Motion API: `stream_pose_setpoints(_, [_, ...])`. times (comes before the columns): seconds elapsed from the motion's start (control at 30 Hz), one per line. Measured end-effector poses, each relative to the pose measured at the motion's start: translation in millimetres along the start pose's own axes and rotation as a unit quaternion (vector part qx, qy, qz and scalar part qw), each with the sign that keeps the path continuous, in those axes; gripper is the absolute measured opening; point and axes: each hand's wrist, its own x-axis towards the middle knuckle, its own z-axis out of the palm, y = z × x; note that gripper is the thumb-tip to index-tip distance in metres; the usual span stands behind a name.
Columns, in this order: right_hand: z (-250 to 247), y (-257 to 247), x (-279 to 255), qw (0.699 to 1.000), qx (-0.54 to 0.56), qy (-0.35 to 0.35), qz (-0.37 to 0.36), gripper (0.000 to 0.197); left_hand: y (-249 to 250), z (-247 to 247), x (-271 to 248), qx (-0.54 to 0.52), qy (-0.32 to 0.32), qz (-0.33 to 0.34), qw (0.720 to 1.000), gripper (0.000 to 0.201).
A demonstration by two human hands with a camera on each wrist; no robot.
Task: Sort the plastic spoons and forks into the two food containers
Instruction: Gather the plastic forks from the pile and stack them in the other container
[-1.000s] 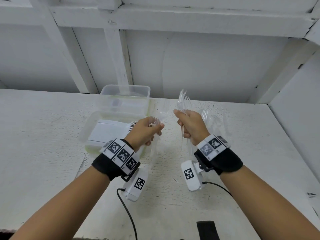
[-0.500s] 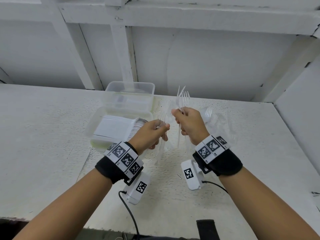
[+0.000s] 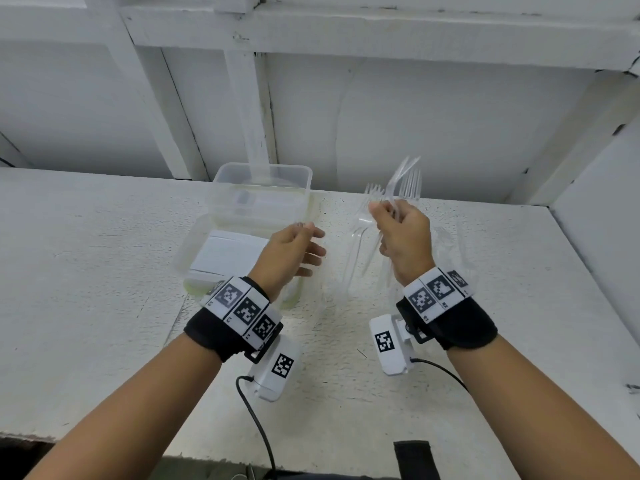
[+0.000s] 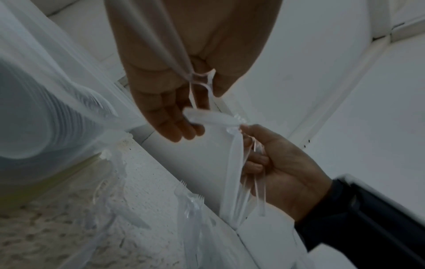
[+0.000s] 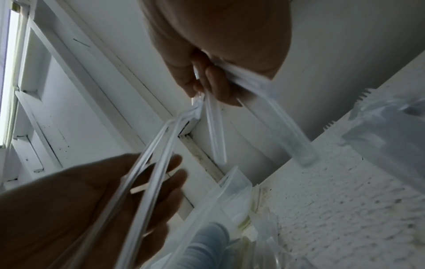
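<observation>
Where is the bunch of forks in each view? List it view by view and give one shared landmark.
Head: forks right of centre, tines sticking up from the right hand.
Left wrist: forks right of centre, handles hanging below that hand.
Right wrist: forks top centre, handles fanning downward.
Shared landmark: the spoon container, left in the left wrist view, bottom centre in the right wrist view.

We found open tabletop (image 3: 86, 271) left of the two food containers (image 3: 239, 237), which stood end to end toward the back wall (image 3: 433, 126). Loose forks (image 3: 446, 244) cluttered the surface to their right; the side wall (image 3: 602, 209) closed off that flank.
</observation>
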Motion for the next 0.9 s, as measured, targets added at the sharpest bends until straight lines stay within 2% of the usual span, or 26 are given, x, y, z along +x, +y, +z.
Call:
stream_pose_setpoints(0.1, [-8.2,-5.1,3.7,1.0,0.027,0.012,0.006,0.025,0.7,-7.7,5.6,0.027,0.074,-0.002,0.997,0.048])
stream_pose_setpoints(0.17, [-10.8,-6.0,4.7,0.999,0.028,0.011,0.011,0.024,0.4,-8.9,8.5,0.006,0.08,-0.04,0.996,0.068])
stream_pose_setpoints(0.2, [-11.2,-6.1,4.2,1.0,0.028,0.006,0.011,0.024,0.5,-8.4,8.8,-0.025,0.073,-0.061,0.995,0.07])
stream_pose_setpoints(0.23, [-11.1,-5.8,3.3,1.0,0.027,-0.002,0.01,0.024,0.4,-7.0,8.7,-0.055,0.065,-0.078,0.993,0.064])
stream_pose_setpoints(0.33, [-8.9,-5.7,-2.5,0.999,0.024,-0.046,0.005,0.023,0.0,0.7,7.3,-0.106,0.037,-0.114,0.987,0.025])
stream_pose_setpoints(0.47, [-3.5,-7.2,-11.6,0.992,0.018,-0.124,-0.006,0.019,1.3,12.2,3.1,-0.183,0.001,-0.097,0.978,0.013])
stream_pose_setpoints(0.57, [4.1,-7.4,-16.6,0.988,0.017,-0.155,-0.007,0.016,5.7,19.0,-3.8,-0.235,-0.041,-0.08,0.968,0.015])
stream_pose_setpoints(0.63, [8.4,-5.8,-19.1,0.988,0.02,-0.156,-0.002,0.013,6.4,21.5,-6.0,-0.24,-0.071,-0.071,0.965,0.024])
stream_pose_setpoints(0.7, [10.3,-2.1,-20.2,0.989,0.017,-0.144,0.0,0.012,5.9,22.5,-6.8,-0.246,-0.093,-0.067,0.963,0.032])
stream_pose_setpoints(0.8, [11.3,5.4,-20.0,0.993,-0.034,-0.113,-0.03,0.011,5.5,22.8,-8.7,-0.247,-0.101,-0.079,0.96,0.034])
stream_pose_setpoints(0.9, [13.3,10.0,-20.7,0.991,-0.078,-0.093,-0.052,0.008,2.3,26.0,-10.2,-0.214,-0.106,-0.058,0.969,0.034])
